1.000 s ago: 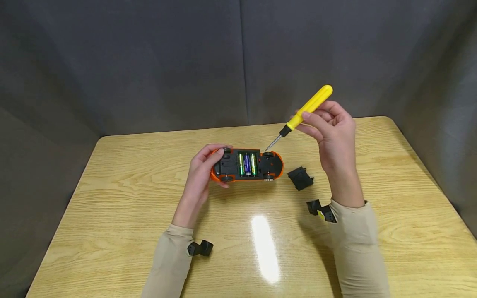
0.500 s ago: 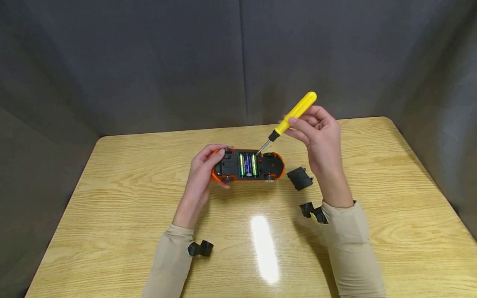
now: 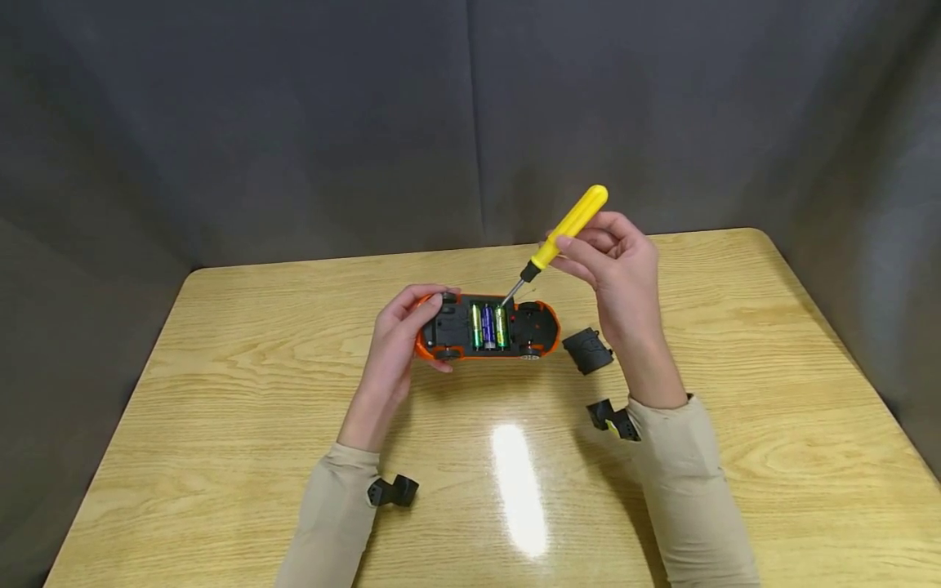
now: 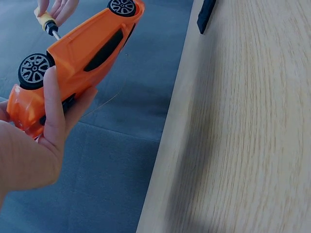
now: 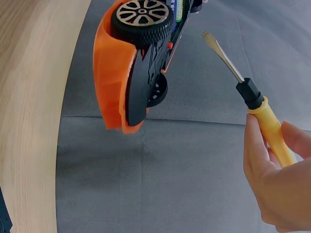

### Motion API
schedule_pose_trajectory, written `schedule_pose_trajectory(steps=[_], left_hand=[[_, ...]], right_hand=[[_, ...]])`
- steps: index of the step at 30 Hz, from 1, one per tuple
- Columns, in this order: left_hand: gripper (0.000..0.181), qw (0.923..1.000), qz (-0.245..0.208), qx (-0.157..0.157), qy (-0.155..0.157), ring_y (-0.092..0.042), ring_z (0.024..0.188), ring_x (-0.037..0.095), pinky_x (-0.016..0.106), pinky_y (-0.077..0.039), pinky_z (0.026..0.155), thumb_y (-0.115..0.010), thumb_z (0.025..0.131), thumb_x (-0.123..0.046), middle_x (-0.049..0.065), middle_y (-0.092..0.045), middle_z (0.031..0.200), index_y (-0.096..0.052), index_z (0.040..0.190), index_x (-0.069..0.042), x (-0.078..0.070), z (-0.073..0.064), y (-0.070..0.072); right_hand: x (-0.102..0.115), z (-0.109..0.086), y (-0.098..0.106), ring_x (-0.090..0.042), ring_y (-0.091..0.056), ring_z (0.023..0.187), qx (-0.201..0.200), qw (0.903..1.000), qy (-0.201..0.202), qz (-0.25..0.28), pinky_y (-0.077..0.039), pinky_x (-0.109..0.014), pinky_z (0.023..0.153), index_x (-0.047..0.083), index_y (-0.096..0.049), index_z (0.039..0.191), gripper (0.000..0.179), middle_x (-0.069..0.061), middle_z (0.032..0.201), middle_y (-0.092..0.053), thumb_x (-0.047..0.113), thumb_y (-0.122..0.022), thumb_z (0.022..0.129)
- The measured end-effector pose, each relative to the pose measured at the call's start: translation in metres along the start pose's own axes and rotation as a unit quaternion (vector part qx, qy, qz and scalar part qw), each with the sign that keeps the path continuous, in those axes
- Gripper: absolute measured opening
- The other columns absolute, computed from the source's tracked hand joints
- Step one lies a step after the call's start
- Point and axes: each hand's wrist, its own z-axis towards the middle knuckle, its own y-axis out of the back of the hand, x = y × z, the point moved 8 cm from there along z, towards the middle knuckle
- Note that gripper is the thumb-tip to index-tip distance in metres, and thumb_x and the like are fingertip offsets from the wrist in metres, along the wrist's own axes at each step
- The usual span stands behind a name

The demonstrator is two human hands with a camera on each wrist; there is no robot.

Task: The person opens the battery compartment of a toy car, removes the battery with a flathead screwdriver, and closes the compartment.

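My left hand (image 3: 391,347) grips one end of an orange toy car (image 3: 535,328), held above the table with its black underside facing the head camera. Three batteries (image 3: 488,327), green, purple and green, lie side by side in its uncovered battery bay. Between thumb and fingers, my right hand (image 3: 625,282) pinches a yellow-handled screwdriver (image 3: 569,229). Its tip overlaps the top end of the right green battery in the head view. From the right wrist, the flat blade (image 5: 223,56) shows apart from the car. Part of my right hand is hidden behind the handle.
A black battery cover (image 3: 588,351) lies on the wooden table (image 3: 220,392), right of the car. Dark fabric panels (image 3: 331,122) stand behind the table and at both sides. Black wrist cameras (image 3: 393,492) stick out from both sleeves.
My right hand has brought the screwdriver left and slightly down, its tip passing from above the car's wheel to over the batteries. The left hand and the car have hardly moved.
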Motion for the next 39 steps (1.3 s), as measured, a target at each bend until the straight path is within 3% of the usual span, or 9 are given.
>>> schedule_pose_trajectory(steps=[7,18,39], left_hand=[[0.023,1.0000,0.001,0.005,0.000,-0.073,0.087,0.027,0.033,-0.056,0.041,-0.059,0.104,-0.013,0.012,-0.068,0.130,-0.066,0.123,-0.001,0.000,0.000,-0.002],[0.024,1.0000,0.006,0.007,0.002,-0.073,0.087,0.027,0.033,-0.056,0.042,-0.059,0.104,-0.013,0.011,-0.068,0.127,-0.066,0.124,-0.001,0.001,0.000,-0.002],[0.024,0.9999,0.010,0.011,0.008,-0.073,0.090,0.027,0.032,-0.057,0.042,-0.058,0.105,-0.014,0.011,-0.067,0.126,-0.066,0.124,-0.001,0.003,0.000,-0.002]], right_hand=[[-0.003,-0.001,-0.004,-0.023,-0.077,0.089,0.004,0.9994,0.004,-0.033,-0.063,-0.039,0.080,0.001,-0.065,0.102,0.017,-0.008,0.091,-0.075,-0.010,-0.071,0.090],[-0.009,-0.002,-0.007,-0.021,-0.075,0.082,0.005,0.9993,0.000,-0.037,-0.063,-0.040,0.079,0.002,-0.065,0.100,0.018,-0.008,0.090,-0.074,-0.011,-0.071,0.089],[-0.013,-0.007,-0.016,-0.020,-0.075,0.085,0.014,0.9961,-0.007,-0.087,-0.063,-0.037,0.079,0.004,-0.060,0.100,0.022,-0.009,0.095,-0.071,-0.007,-0.076,0.089]])
